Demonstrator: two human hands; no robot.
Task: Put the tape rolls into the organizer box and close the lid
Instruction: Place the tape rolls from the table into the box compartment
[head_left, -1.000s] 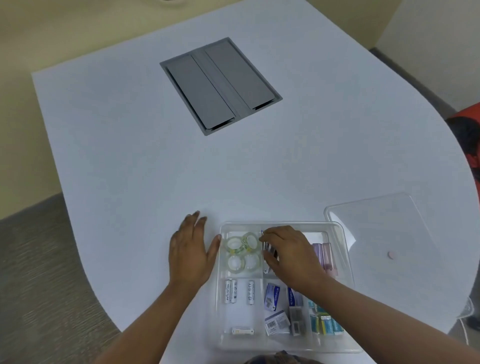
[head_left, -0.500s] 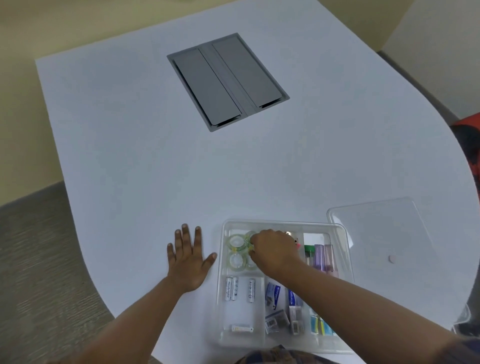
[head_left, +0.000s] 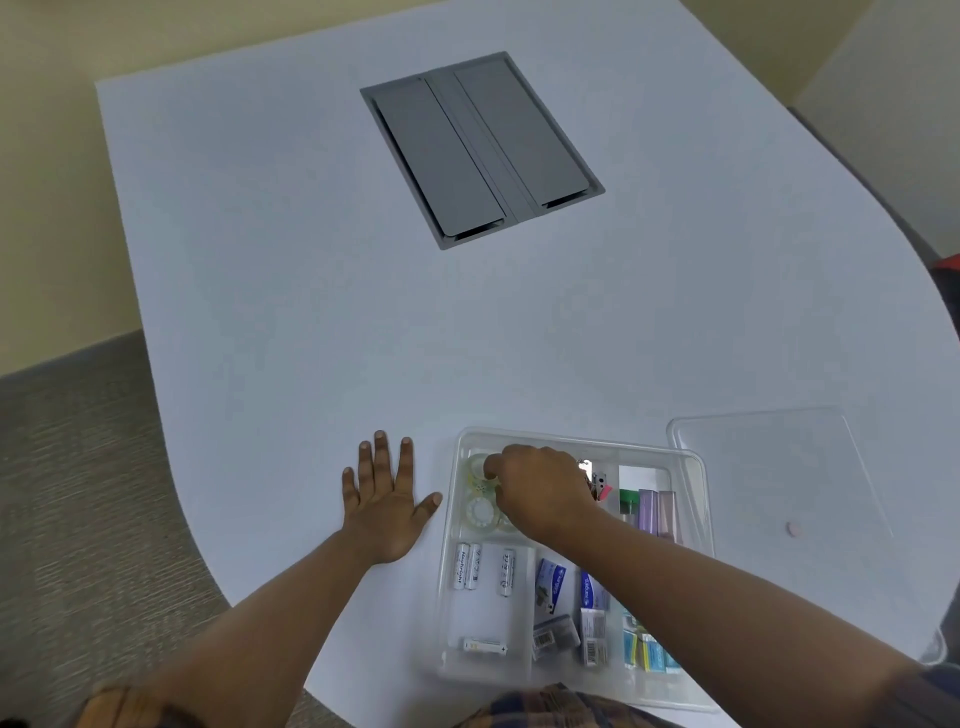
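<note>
The clear organizer box (head_left: 457, 525) stands open at the table's near edge. Clear tape rolls (head_left: 480, 512) lie in its far-left compartment. My right hand (head_left: 540, 488) reaches into that compartment, fingers curled down on the far tape roll (head_left: 475, 467), and hides part of the rolls. My left hand (head_left: 387, 501) lies flat on the table just left of the box, fingers spread. The transparent lid (head_left: 779, 467) rests on the table to the right of the box, overlapping its far right corner.
The box also holds batteries (head_left: 467, 566), small packets (head_left: 550, 587), coloured tubes (head_left: 649, 512) and metal clips (head_left: 597, 480). A grey cable hatch (head_left: 480, 148) is set into the white table (head_left: 311, 291) farther away. The table edge curves close on the left.
My right hand has moved left from the middle compartment onto the tape rolls. My left hand has slid slightly away from the box and flattened.
</note>
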